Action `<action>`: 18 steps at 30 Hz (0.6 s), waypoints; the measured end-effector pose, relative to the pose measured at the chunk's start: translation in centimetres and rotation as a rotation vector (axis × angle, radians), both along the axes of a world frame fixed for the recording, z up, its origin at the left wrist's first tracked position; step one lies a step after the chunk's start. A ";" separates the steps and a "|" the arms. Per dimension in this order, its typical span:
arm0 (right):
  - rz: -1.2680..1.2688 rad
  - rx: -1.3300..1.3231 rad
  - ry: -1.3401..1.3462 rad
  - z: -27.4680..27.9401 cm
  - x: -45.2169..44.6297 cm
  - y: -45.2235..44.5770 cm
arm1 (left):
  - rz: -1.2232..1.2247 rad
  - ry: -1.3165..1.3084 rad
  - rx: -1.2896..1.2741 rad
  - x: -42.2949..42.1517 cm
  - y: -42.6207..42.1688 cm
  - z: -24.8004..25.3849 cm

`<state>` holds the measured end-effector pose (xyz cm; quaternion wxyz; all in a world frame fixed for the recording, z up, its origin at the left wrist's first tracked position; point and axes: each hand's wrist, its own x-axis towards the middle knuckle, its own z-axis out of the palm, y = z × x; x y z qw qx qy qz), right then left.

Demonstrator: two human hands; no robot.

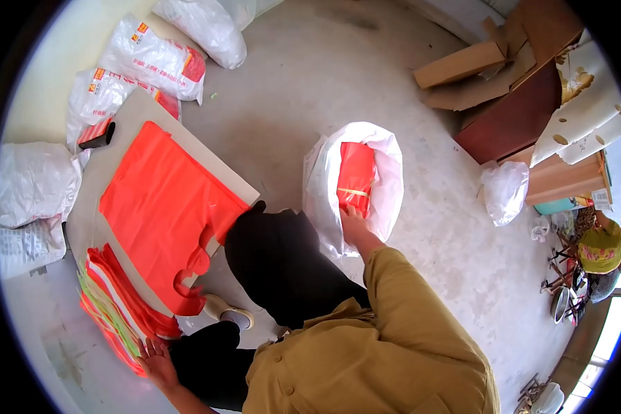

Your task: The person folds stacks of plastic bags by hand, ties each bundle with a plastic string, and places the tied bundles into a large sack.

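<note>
My right hand [355, 226] reaches into an upright white woven sack [389, 160], its fingers on the near end of a folded bundle of red plastic bags [356, 169]. A thin yellowish band runs across the bundle; part of the hand's grip is hidden. Down at the left, my left hand [159, 366] is open, its fingers spread at the edge of a pile of red bags [134, 293] with light green strips [107, 303] lying over it. Nearer my knees, a flat stack of red plastic bags [169, 200] with cut-out handles lies on a pale board [221, 172].
Filled white plastic sacks [152, 58] line the wall at the left. A dark-ended object [98, 134] lies on the board's far corner. Cardboard boxes [462, 65] and a clear plastic bag [505, 190] stand at the right, with household clutter [573, 276] beyond.
</note>
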<state>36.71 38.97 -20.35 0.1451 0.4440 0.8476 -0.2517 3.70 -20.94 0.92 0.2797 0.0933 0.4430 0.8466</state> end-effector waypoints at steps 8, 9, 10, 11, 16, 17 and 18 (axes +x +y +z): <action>-0.072 0.056 0.119 -4.0 0.2 -0.4 | -0.030 0.014 -0.021 0.3 2.8 1.3; -0.114 0.019 0.187 -3.8 1.0 -0.3 | -0.032 0.007 -0.019 0.3 3.0 1.2; -0.038 -0.083 0.135 -2.8 1.8 0.0 | -0.031 0.014 -0.021 0.3 3.0 1.1; 0.037 -0.183 0.083 -1.4 2.9 0.3 | -0.032 0.021 -0.022 0.1 3.0 0.9; 0.401 0.121 0.431 0.9 9.7 -3.1 | -0.013 -0.001 -0.015 -0.2 2.9 0.7; 0.372 0.221 0.454 -1.3 9.8 -3.6 | -0.015 0.002 -0.007 -0.1 3.1 0.8; 0.387 0.179 0.328 -2.7 9.1 -3.4 | -0.015 0.006 0.000 0.0 3.0 0.9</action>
